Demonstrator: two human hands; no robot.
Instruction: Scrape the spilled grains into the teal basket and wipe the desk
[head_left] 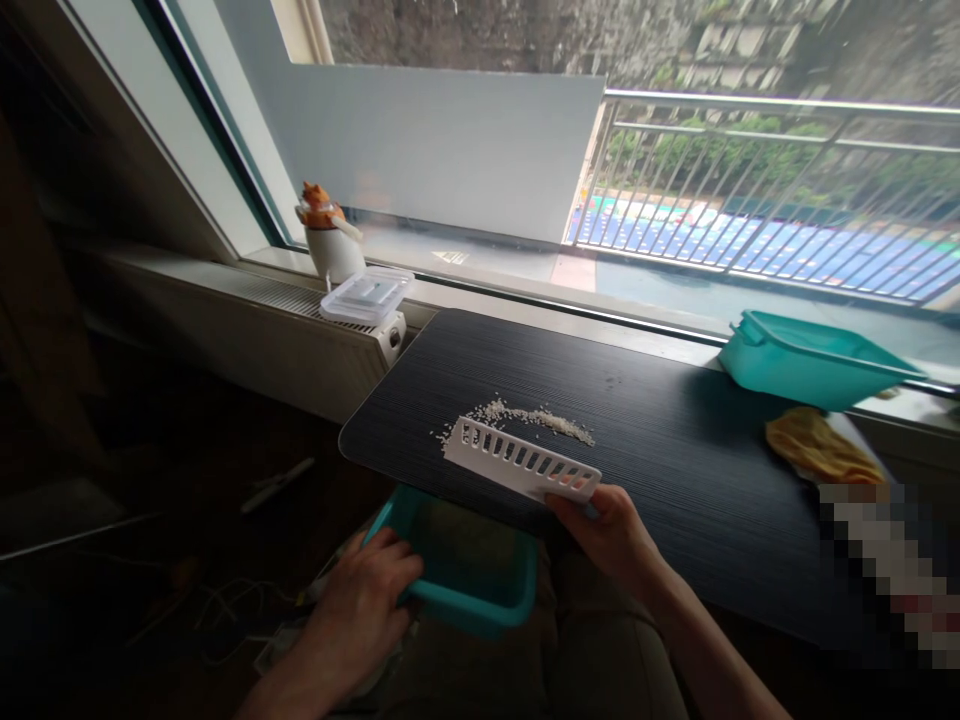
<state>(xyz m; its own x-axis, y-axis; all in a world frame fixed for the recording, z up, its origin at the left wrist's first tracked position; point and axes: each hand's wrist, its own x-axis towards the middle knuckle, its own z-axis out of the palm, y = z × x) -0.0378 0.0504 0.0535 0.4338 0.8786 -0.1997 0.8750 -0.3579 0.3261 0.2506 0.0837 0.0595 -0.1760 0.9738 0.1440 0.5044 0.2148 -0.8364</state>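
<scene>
My right hand (611, 530) grips one end of a white plastic strip with a row of slots (495, 474). The strip stands on its long edge, tilted, on the dark tabletop close to its front edge. White grains that look like rice (551, 420) lie in a curved line just beyond it, with several scattered at its left end. Below the table's edge, my left hand (375, 580) is closed over the left rim of a teal plastic basin (499, 618). The basin is partly under the tabletop, and its shadowed inside is hard to make out.
The dark table (697, 490) reaches the window sill. A second teal basin (810, 355) and a yellow cloth (821, 445) are at the right. On the left, a radiator (300, 350) carries a clear plastic lid (367, 295), near a white pot (334, 255). Cables lie below.
</scene>
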